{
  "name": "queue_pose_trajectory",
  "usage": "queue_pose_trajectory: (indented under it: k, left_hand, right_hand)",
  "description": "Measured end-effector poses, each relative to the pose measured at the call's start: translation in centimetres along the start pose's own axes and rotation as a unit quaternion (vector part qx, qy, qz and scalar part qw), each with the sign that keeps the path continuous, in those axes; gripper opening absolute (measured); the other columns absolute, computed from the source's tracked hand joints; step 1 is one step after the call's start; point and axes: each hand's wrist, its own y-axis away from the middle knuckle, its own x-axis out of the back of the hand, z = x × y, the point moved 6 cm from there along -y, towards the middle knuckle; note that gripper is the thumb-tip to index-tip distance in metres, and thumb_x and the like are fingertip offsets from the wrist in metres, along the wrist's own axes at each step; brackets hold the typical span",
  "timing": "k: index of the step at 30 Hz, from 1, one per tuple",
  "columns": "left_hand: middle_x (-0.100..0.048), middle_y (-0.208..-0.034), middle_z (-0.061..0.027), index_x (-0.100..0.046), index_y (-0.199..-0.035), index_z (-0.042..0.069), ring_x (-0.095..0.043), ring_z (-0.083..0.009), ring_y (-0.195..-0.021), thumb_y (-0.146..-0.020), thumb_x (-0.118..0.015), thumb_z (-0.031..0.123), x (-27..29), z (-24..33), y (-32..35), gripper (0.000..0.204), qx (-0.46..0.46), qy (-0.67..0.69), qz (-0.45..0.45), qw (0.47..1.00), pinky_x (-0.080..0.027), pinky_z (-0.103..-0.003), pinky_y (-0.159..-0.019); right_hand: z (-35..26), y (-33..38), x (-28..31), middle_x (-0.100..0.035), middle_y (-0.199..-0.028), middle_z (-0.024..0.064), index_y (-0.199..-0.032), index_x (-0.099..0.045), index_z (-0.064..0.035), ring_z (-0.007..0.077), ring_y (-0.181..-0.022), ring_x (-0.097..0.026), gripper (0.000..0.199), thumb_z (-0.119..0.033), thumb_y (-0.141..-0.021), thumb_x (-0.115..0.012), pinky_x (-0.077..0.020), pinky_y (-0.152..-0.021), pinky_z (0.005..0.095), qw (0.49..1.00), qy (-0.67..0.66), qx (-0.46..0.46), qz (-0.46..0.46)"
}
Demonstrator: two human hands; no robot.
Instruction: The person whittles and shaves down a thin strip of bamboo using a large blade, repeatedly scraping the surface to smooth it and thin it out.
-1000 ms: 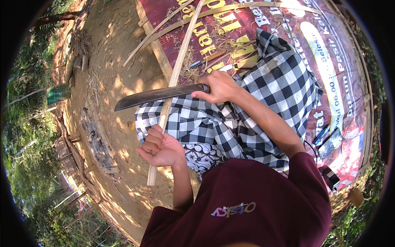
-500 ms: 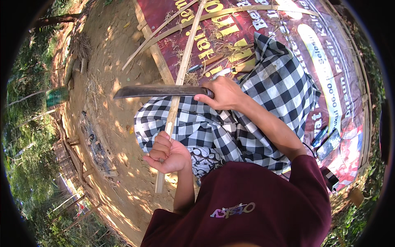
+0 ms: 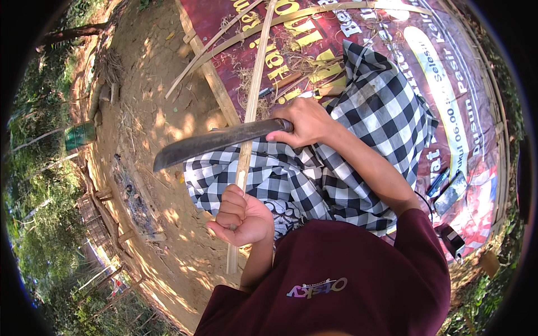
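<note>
My left hand (image 3: 240,217) is closed around a long pale strip that looks like split bamboo (image 3: 256,84). The strip rises from below that fist toward the far edge of the view. In my right hand (image 3: 305,123) is the dark handle of a machete (image 3: 216,143). Its broad grey blade points left and crosses the strip above my left fist, with the tip tilted toward me. Black-and-white checked cloth (image 3: 381,106) covers my lap beneath both hands. Whether the blade's edge bites into the strip cannot be made out.
A maroon printed banner (image 3: 224,61) spreads ahead, strewn with fibre shavings (image 3: 302,61) and a wooden-handled tool (image 3: 288,80). Curved strips (image 3: 330,8) lie across it. A phone (image 3: 450,193) and a small black object (image 3: 450,239) rest at right. Bare earth (image 3: 151,106) stretches left.
My left hand has shifted right and slightly nearer, and the strip's lower end has moved with it. The machete's tip has swung down toward me, and its blade face shows more broadly.
</note>
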Motion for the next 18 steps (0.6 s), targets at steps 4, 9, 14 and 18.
queue_pose_trajectory:
  k: [4,9,14,18]
  left_hand:
    - [-0.016,-0.051,0.0027,-0.021,-0.054,0.018,-0.020,-0.0132,-0.053,-0.103,-0.021,0.033,0.9,-0.3,-0.1,0.051,0.014,-0.011,0.003,1.000,-0.031,-0.031,-0.067]
    - [-0.015,-0.051,0.0026,-0.022,-0.053,0.017,-0.020,-0.0131,-0.053,-0.103,-0.022,0.032,0.8,-0.3,-0.5,0.052,0.013,0.014,0.008,1.000,-0.031,-0.030,-0.067]
    - [-0.015,-0.051,0.0021,-0.020,-0.053,0.017,-0.019,-0.0135,-0.053,-0.103,-0.023,0.031,3.5,-1.6,-0.1,0.052,0.027,0.009,0.029,0.999,-0.030,-0.030,-0.064]
    - [-0.015,-0.050,0.0024,-0.020,-0.053,0.017,-0.020,-0.0133,-0.052,-0.103,-0.024,0.031,2.8,-1.0,0.2,0.052,-0.016,-0.013,0.029,0.999,-0.028,-0.030,-0.061]
  right_hand:
    - [3.9,-1.4,-0.2,-0.053,-0.051,0.0160,-0.080,-0.068,-0.0016,0.0352,-0.053,-0.059,0.061,-0.059,-0.087,-0.051,-0.0466,-0.053,0.0443,0.979,-0.074,-0.191,-0.017]
    - [1.1,-1.6,-0.5,-0.055,-0.054,0.0180,-0.078,-0.068,-0.0006,0.0378,-0.056,-0.059,0.064,-0.062,-0.085,-0.052,-0.0484,-0.056,0.0453,0.998,0.004,-0.048,-0.028]
    - [6.1,-2.4,-1.2,-0.054,-0.053,0.0205,-0.079,-0.067,-0.0001,0.0390,-0.055,-0.059,0.066,-0.063,-0.088,-0.048,-0.0481,-0.056,0.0471,0.976,-0.026,-0.214,-0.030]
    - [0.3,-2.6,-1.1,-0.052,-0.050,0.0182,-0.072,-0.064,-0.0026,0.0374,-0.051,-0.057,0.065,-0.064,-0.085,-0.050,-0.0471,-0.053,0.0464,0.998,0.043,0.003,-0.043]
